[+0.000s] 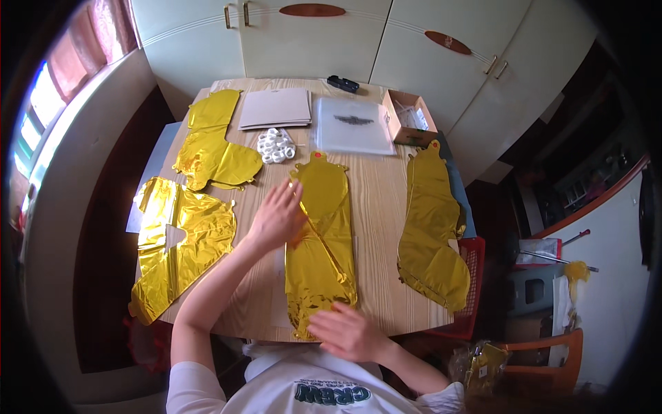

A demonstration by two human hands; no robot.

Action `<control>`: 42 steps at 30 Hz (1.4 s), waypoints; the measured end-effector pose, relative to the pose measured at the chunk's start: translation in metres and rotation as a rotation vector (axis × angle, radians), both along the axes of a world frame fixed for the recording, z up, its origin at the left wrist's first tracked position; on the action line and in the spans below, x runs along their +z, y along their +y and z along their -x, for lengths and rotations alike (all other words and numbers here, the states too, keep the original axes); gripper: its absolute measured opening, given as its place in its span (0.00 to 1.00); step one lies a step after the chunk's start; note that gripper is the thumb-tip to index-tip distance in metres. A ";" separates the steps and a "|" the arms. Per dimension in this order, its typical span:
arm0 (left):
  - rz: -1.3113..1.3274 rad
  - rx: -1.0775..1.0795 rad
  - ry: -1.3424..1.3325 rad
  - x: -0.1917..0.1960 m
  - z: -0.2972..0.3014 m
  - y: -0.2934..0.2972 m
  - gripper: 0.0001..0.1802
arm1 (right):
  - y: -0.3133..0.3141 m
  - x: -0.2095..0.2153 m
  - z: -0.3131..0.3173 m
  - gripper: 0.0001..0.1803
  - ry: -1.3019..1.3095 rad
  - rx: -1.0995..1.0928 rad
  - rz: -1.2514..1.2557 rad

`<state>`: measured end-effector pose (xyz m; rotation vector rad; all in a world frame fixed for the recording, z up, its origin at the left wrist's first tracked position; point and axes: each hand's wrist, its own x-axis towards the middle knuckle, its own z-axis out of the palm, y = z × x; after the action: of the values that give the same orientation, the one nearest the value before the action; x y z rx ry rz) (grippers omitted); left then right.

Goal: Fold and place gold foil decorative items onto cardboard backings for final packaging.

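Observation:
A flat, uninflated gold foil balloon (317, 265) lies lengthwise in front of me on the wooden table, with a small red spot at its far end. My left hand (278, 215) rests on its left edge, fingers stretched out. Across its crinkled near end lies my right hand (348, 333), also flat with its fingers extended. To the left, another gold foil balloon (221, 148) is spread out at the back, and a shinier one (186, 245) sits nearer me. A further gold foil balloon (433, 231) lies along the table's right side.
Along the back are grey cardboard sheets (276, 109), a bundle of small white rolls (276, 145), clear plastic bags (355, 134), a black object (343, 84) and an open box (414, 134) of white items. A red basket (469, 283) and an orange chair (552, 359) stand at right.

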<state>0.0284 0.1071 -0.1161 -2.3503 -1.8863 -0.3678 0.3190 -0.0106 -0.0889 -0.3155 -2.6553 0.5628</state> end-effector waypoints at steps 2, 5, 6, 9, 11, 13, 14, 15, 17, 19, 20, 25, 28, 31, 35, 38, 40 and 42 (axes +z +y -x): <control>0.079 -0.100 -0.057 0.020 -0.026 -0.034 0.40 | 0.000 -0.011 -0.018 0.21 0.037 -0.222 -0.031; 0.128 -0.309 -0.029 0.016 -0.045 -0.067 0.42 | -0.001 -0.014 -0.026 0.18 0.039 -0.383 -0.076; 0.150 -0.339 -0.049 0.022 -0.054 -0.075 0.42 | -0.004 -0.016 -0.026 0.17 0.045 -0.383 -0.100; 0.175 -0.465 -0.047 0.021 -0.067 -0.084 0.39 | -0.009 -0.014 -0.026 0.16 0.059 -0.316 -0.141; 0.151 -0.581 -0.006 0.016 -0.068 -0.086 0.38 | -0.013 -0.016 -0.027 0.16 0.055 -0.249 -0.149; 0.222 -0.611 -0.021 0.014 -0.067 -0.087 0.36 | -0.013 -0.021 -0.028 0.16 0.036 -0.230 -0.123; 0.229 -0.629 -0.017 0.013 -0.066 -0.087 0.36 | -0.013 -0.024 -0.030 0.16 0.019 -0.225 -0.119; 0.237 -0.644 -0.013 0.012 -0.065 -0.086 0.36 | -0.013 -0.026 -0.030 0.16 0.003 -0.217 -0.114; 0.265 -0.646 0.021 0.011 -0.065 -0.086 0.37 | -0.012 -0.027 -0.030 0.16 0.013 -0.221 -0.114; 0.285 -0.650 0.046 0.011 -0.064 -0.087 0.38 | -0.012 -0.027 -0.029 0.16 0.020 -0.219 -0.107; 0.286 -0.658 0.054 0.011 -0.063 -0.086 0.39 | -0.011 -0.027 -0.029 0.16 0.020 -0.218 -0.103; 0.296 -0.673 0.069 0.010 -0.063 -0.085 0.40 | -0.011 -0.027 -0.030 0.15 0.031 -0.216 -0.099; 0.298 -0.677 0.077 0.010 -0.063 -0.084 0.40 | -0.011 -0.027 -0.029 0.15 0.039 -0.220 -0.088; 0.296 -0.677 0.083 0.009 -0.061 -0.085 0.40 | -0.010 -0.026 -0.029 0.15 0.039 -0.216 -0.080; 0.290 -0.682 0.076 0.009 -0.061 -0.085 0.40 | -0.011 -0.025 -0.030 0.14 0.032 -0.219 -0.063; 0.284 -0.686 0.078 0.008 -0.060 -0.084 0.40 | -0.011 -0.026 -0.030 0.14 0.029 -0.224 -0.057; 0.286 -0.683 0.080 0.009 -0.059 -0.085 0.40 | -0.011 -0.025 -0.029 0.14 0.025 -0.228 -0.060; 0.291 -0.683 0.072 0.008 -0.059 -0.086 0.40 | -0.011 -0.024 -0.029 0.14 0.013 -0.242 -0.069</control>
<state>0.0871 0.0216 -0.1077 -3.1079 -1.1095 -0.0490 0.3479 -0.0215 -0.1126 -0.6000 -2.5670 0.3932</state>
